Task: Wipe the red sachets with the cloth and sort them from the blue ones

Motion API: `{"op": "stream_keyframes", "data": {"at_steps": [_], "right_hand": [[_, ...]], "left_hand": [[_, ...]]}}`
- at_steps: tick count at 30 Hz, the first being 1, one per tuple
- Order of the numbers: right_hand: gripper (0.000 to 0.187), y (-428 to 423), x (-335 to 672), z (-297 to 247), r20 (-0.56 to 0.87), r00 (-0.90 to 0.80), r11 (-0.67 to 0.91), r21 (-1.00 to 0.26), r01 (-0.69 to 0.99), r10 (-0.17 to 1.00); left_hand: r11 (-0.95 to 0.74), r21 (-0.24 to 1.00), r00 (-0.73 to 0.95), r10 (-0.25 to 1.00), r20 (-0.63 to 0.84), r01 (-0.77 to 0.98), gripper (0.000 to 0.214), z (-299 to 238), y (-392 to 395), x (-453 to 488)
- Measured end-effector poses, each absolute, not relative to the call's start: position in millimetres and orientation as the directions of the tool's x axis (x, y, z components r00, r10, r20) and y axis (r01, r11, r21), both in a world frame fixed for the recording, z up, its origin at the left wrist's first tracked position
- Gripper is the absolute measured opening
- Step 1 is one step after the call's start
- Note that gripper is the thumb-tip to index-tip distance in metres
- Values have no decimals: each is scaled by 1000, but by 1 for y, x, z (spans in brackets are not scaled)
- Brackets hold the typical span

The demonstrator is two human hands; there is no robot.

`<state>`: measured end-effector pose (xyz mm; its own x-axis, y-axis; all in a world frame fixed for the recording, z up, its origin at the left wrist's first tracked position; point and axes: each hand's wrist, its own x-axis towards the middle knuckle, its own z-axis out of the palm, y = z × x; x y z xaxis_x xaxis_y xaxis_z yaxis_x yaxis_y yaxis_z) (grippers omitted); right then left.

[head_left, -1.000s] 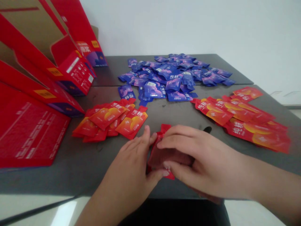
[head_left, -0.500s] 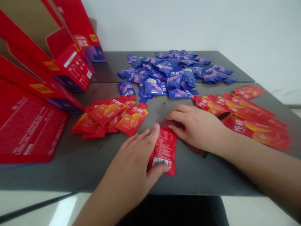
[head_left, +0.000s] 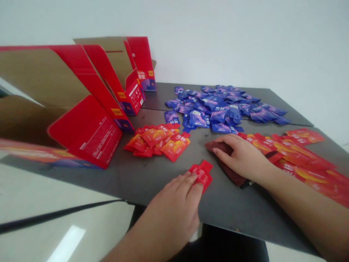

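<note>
So the single red sachet [head_left: 202,173] sits close to the near edge of the table [head_left: 147,174], roughly mid-way along it, with its long axis pointing away from that edge toward the far side and skewed a touch right. The left hand [head_left: 177,203] is the nearer one by far: it lies flat and relaxed, palm down, fingertips resting on the sachet's near end, not wrapped around it. The right hand [head_left: 241,156] is just to the right and a bit further in. It's clear of the sachet, palm down over a dark red stack [head_left: 233,175], with the fingers loosely together; can't tell if it's actually pinching that stack or just resting on it. Room-wise, there's bare table left of the sachet, running toward the red cartons [head_left: 87,134]. Straight ahead is the small red pile [head_left: 160,140], and beyond that the blue pile [head_left: 220,107] toward the far edge. The right side is crowded by the long red pile [head_left: 297,153].
</note>
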<state>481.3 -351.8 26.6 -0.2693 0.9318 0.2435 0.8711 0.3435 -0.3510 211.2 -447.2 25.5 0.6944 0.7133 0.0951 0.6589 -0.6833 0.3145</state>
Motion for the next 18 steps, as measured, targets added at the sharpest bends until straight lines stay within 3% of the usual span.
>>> {"op": "stream_keyframes", "data": {"at_steps": [3,6,9,11,13,15,18], "right_hand": [[26,-352,481,28,216,-267,331,-353,875,939],[28,-353,481,29,200,-271,328,-358,874,942],[28,-353,481,29,198,-271,327,-360,874,942],[29,-354,482,30,200,-265,322,-360,875,943],[29,-355,482,31,199,-266,323,-361,875,943],[28,-355,481,31,197,-279,334,-363,870,940],[26,-357,480,32,195,-287,340,-359,869,938]], "left_hand": [[-674,223,679,731,65,704,62,23,-451,207],[-533,235,538,841,47,813,53,29,-446,199],[-316,396,273,948,162,862,37,50,-424,186],[-233,537,58,945,321,811,35,67,-401,177],[-231,593,-57,903,426,771,34,78,-374,171],[-233,530,-9,911,413,816,33,80,-346,169],[-92,169,64,984,165,981,41,66,-318,175]]}}
